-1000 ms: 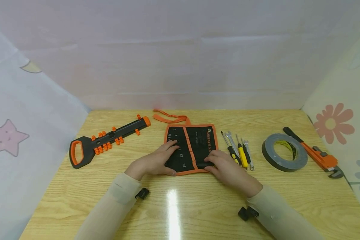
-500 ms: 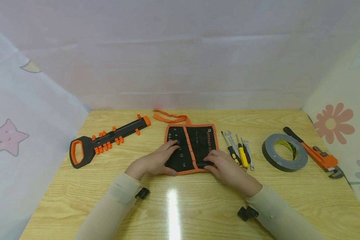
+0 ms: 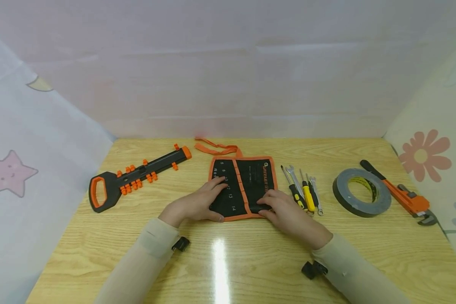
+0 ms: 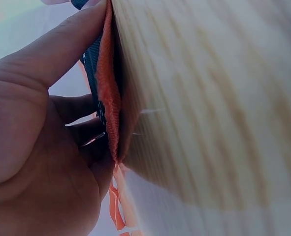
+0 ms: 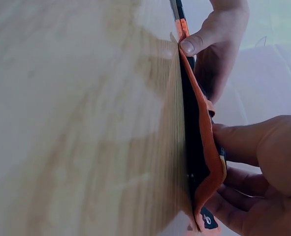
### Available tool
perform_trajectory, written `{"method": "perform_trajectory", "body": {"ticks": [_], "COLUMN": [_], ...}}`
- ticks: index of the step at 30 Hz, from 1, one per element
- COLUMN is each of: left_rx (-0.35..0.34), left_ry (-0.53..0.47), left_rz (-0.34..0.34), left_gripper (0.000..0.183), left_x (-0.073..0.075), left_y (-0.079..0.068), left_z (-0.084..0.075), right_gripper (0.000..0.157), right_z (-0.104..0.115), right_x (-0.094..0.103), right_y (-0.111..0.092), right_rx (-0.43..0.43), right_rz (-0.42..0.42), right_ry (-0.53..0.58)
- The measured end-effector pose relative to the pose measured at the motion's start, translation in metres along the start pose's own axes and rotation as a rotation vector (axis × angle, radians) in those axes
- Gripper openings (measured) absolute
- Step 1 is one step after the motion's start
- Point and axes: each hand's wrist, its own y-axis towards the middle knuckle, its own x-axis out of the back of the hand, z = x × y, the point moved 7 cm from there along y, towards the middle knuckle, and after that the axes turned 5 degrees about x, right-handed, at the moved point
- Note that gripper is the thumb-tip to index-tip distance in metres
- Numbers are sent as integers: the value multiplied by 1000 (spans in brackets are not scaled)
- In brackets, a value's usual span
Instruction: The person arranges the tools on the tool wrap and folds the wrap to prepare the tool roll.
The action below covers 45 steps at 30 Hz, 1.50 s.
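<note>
A black fabric tool pouch [image 3: 255,177] with orange edging and printed size numbers lies unfolded at the middle of the table. My left hand [image 3: 199,203] rests on its left part, fingers spread over the numbers and thumb along the near edge. In the left wrist view, that thumb reaches across the orange edging [image 4: 111,93]. At the pouch's near right corner, my right hand [image 3: 289,213] pinches a fold of the fabric between thumb and fingers. The right wrist view shows the edging there bulging away from the wood. Orange tie straps [image 3: 218,148] trail from the far side.
Right of the pouch lie several small screwdrivers [image 3: 308,196] and wrenches [image 3: 316,196]. Farther right are a grey tape roll [image 3: 342,190] and an orange pipe wrench [image 3: 406,198]. At left lies a black bar-shaped holder [image 3: 159,164] with orange clips and a looped handle. Cloth walls surround the table [image 3: 137,228].
</note>
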Motion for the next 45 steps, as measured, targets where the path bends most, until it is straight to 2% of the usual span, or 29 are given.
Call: {"method": "perform_trajectory", "body": {"ticks": [6, 12, 17, 29, 37, 45], "left_rx": [-19, -23, -19, -26, -33, -27], "left_ry": [-8, -1, 3, -12, -24, -32], "left_rz": [1, -7, -8, -10, -12, -12], "left_gripper": [104, 103, 103, 105, 106, 105], "left_x": [-1, 0, 1, 3, 4, 1], "left_y": [2, 3, 2, 1, 1, 0], "left_z": [-3, -2, 0, 0, -1, -1], "right_gripper": [29, 26, 21, 17, 17, 16], "right_z": [-9, -12, -12, -22, -29, -41], "right_x": [2, 12, 18, 33, 47, 57], "right_y": [-7, -13, -18, -34, -39, -42], "right_rx": [-45, -2, 43, 48, 18, -59], "right_rz": [20, -47, -106, -221, -271, -285], "right_ry": [42, 20, 46, 43, 1, -6]}}
